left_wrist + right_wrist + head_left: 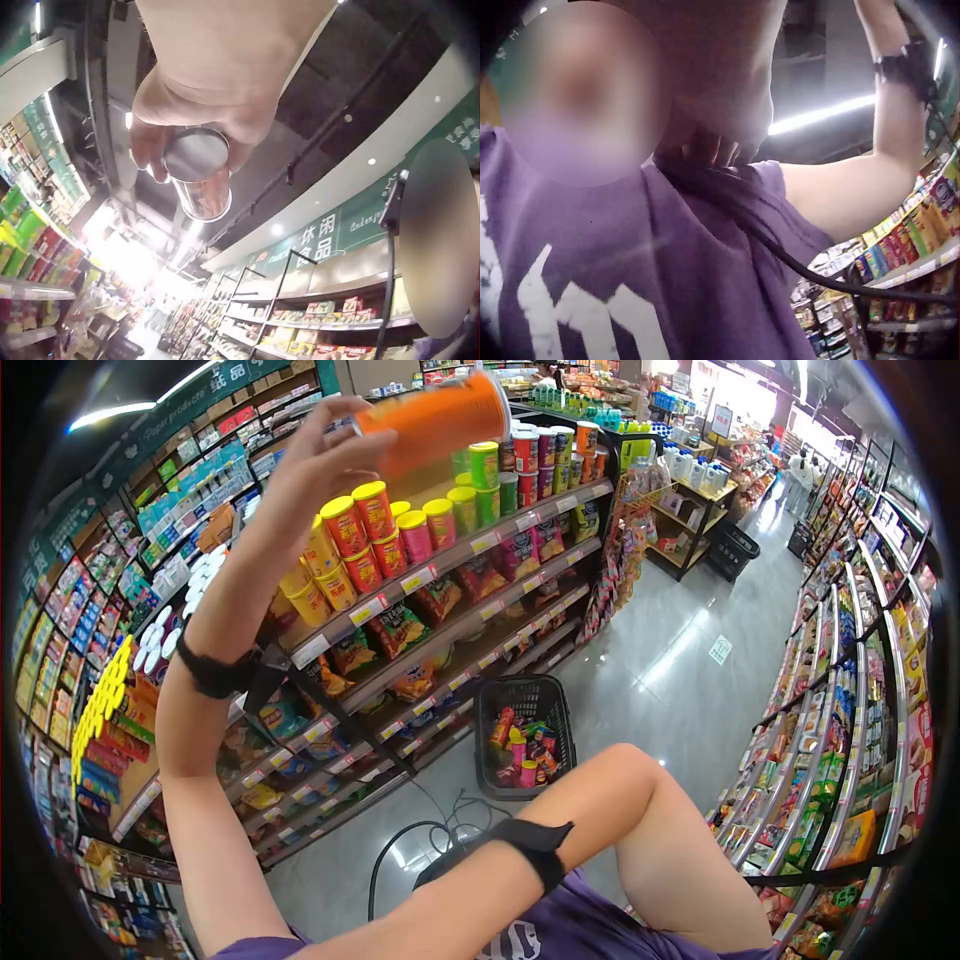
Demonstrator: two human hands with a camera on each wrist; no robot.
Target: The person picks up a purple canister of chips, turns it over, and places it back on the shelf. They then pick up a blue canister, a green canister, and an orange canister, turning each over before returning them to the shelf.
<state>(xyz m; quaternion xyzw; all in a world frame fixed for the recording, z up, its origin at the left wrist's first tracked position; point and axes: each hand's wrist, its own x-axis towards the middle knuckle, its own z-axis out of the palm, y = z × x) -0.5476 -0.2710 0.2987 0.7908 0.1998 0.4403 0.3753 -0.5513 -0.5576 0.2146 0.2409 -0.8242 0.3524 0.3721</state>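
High over the snack shelf, my left hand (pixel 325 460) grips an orange chip canister (pixel 440 425) by one end, tilted nearly level in the head view. The left wrist view shows the canister's round grey end (pixel 196 154) between thumb and fingers. Below it, rows of chip canisters (pixel 375 510) with yellow lids stand on the top shelf. My right forearm (pixel 470 885) crosses my chest, its hand outside the head view. In the right wrist view, the right hand's fingers (pixel 718 150) curl at a black strap (pixel 697 184) near the left shoulder, partly in shadow.
A black shopping basket (pixel 525 710) with several snacks inside stands on the floor beside the shelf. Dark cables (pixel 440 825) hang near my body. Another stocked shelf (pixel 850 730) runs along the right. Farther off, a second basket (pixel 733 550) sits in the aisle.
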